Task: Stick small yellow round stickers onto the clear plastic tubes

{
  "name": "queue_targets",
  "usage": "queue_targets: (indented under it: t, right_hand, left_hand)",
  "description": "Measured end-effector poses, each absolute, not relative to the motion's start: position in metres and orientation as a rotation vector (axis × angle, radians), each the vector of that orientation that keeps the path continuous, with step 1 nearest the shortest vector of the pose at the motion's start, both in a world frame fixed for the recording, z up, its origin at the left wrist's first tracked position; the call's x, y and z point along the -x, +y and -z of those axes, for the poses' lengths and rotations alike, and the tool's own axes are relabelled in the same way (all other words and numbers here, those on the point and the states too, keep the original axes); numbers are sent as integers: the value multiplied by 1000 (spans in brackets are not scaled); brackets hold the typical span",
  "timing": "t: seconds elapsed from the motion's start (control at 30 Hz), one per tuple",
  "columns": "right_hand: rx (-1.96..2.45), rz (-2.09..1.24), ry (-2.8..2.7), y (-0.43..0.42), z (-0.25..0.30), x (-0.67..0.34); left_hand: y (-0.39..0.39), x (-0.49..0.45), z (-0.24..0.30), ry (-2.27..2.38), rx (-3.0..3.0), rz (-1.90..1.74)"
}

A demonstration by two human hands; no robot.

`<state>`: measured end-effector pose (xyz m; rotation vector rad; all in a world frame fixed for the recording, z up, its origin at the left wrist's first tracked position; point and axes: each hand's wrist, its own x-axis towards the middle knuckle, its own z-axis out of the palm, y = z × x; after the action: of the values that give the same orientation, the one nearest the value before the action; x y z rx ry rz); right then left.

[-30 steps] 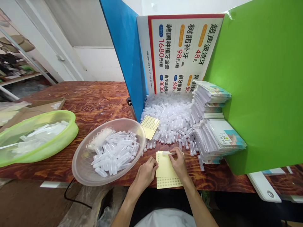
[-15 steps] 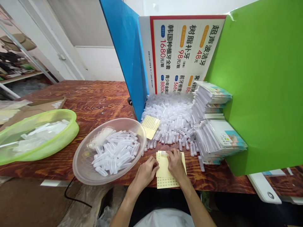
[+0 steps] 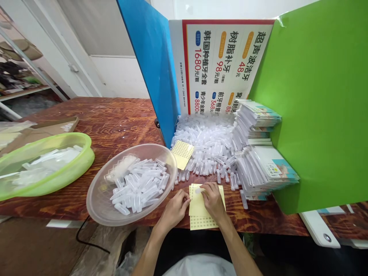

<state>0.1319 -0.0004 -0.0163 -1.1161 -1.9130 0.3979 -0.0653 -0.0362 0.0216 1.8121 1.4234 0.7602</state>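
Observation:
My right hand [image 3: 213, 201] rests over a pale yellow sticker sheet [image 3: 198, 209], its fingers closed on a small translucent plastic tube [image 3: 198, 190]. The tube lies sideways across the upper part of the sheet. Just left of the sheet, my left hand [image 3: 176, 207] has thumb and index finger pinched together; anything between them is too small to make out. Under the top sheet, another sticker sheet [image 3: 202, 223] with rows of small printed dots sticks out toward me. A third dotted sticker sheet [image 3: 183, 154] leans against a heap of similar tubes [image 3: 208, 143].
A clear plastic basin [image 3: 96, 199] of tubes stands left of my hands, with a green basin [image 3: 86, 153] farther left. Stacked printed cards [image 3: 258, 168] are on the right. Blue [image 3: 149, 65], printed [image 3: 212, 57] and green panels [image 3: 322, 115] enclose the heap.
My left hand has drawn slightly left, off the sheet's edge. The tube in my right hand shows more fully and sits slightly lower on the sheet.

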Motion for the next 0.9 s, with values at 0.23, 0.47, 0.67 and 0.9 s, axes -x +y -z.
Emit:
queue_targets:
  t: [0.23,0.47,0.67,0.9]
  right_hand:
    - [1044,-414,-1924,0,16,-132]
    - [1054,-405,-1916,-1,14,-132]
    - [1066,-423,-1921,-1,14,-132]
    - [1076,-413,-1913,-1,15,-132]
  left_hand:
    - [-29,47,-35,1339,-1637,-995]
    - [-22,35,-30,1386,-1635,-1017]
    - [-20,35,-31,1408,-1665,-1008]
    - [-20,35,-34,1397,-1647,-1008]
